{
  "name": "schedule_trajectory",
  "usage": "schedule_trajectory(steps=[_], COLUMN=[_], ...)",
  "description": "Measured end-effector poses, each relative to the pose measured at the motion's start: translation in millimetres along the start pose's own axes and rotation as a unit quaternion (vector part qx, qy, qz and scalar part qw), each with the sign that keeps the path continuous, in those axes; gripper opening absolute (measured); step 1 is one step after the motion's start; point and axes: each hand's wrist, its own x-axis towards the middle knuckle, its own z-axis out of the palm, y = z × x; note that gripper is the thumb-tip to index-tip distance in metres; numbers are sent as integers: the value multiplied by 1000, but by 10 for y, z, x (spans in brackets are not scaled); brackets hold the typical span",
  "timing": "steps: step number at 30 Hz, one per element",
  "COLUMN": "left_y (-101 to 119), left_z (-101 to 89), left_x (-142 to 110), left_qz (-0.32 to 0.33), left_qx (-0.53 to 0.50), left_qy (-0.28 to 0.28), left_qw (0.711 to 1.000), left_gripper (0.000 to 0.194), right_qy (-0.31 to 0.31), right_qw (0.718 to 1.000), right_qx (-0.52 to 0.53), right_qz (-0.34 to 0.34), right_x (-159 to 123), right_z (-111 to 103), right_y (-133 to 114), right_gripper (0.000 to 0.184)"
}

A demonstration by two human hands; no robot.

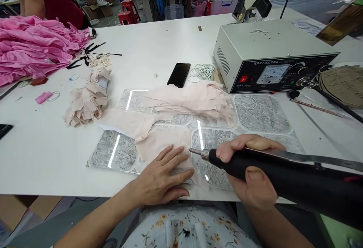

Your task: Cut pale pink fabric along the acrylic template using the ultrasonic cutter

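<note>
Ultrasonic handheld tool held beside pale pink fabric on a patterned mat.
The right hand (252, 172) has its fingers wrapped around the black tool (272, 176), its metal tip at the fabric's edge. The left hand (166, 176) lies with fingers outstretched, released, pressing the pale pink fabric (161, 144) flat on the mat (116, 153). Beyond, a stack of cut pieces (190, 100) lies near a phone (179, 75) on the white worktop (136, 55).

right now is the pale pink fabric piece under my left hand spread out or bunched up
Spread out: the pale pink fabric piece lies flat over the grey speckled mat, the left hand resting on it, with no bunching visible.
</note>
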Motion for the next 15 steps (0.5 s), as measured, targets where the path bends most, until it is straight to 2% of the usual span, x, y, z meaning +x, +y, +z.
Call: schedule_trajectory(steps=[5, 9, 11, 15], left_y=[-8, -6, -6, -13], left_z=[0, -6, -11, -22], left_x=[-9, -4, 1, 5], left_qz=[-1, 0, -1, 0], left_qx=[-4, -9, -11, -11], left_qy=[-4, -1, 1, 0], left_qw=[1000, 1000, 1000, 1000], left_gripper=[39, 39, 39, 40], right_qy=[-2, 19, 11, 26], right_qw=[1000, 999, 996, 994], right_qx=[2, 31, 29, 15], right_qz=[2, 39, 78, 103], right_x=[16, -54, -133, -292], right_z=[9, -28, -62, -106], right_y=[45, -156, -280, -421], right_gripper=[19, 14, 13, 14])
